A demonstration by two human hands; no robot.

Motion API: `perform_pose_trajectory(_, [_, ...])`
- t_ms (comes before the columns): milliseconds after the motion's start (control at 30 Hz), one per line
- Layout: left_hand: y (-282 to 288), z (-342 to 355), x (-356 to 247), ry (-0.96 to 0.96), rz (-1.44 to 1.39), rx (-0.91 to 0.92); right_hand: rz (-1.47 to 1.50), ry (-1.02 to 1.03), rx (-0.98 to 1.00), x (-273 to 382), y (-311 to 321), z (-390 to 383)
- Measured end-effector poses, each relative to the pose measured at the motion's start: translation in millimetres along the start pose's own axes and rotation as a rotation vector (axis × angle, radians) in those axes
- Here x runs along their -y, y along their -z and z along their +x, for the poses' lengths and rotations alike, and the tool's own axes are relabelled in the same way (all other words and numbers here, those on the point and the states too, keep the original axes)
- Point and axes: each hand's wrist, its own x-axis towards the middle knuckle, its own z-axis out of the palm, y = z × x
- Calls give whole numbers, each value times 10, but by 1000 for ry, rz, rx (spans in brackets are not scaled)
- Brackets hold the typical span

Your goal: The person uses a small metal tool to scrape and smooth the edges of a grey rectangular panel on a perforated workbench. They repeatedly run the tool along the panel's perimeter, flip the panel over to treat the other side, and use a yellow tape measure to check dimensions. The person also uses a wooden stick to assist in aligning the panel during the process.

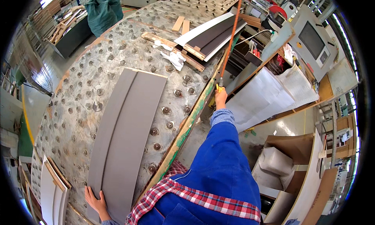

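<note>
A long dark grey panel (pixel 127 111) with a groove along it lies on the roller-studded worktable (pixel 66 119). My left hand (pixel 95 201) rests on the panel's near left edge, fingers apart and lying against it. My right hand (pixel 220 97), arm stretched forward past the table's right edge, grips a yellow air gun (pixel 219 88) hanging on an orange coiled hose (pixel 228 53). Beyond the grey panel are crumpled white cloths (pixel 175 60) beside a stack of white and dark boards (pixel 207 35) on wooden strips.
White boards (pixel 52 197) lie at the near left. To the right stand a wooden rack (pixel 279 115) with white sheets, a machine panel (pixel 310 41) and a cardboard container (pixel 299 150). At the back left are a green sack (pixel 101 16) and a bin of offcuts (pixel 68 33).
</note>
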Motion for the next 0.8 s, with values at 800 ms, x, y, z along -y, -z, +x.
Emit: perform_pose_trajectory(800, [41,-6,-47,79,60,88,-265,-129,74,11,-203,1122])
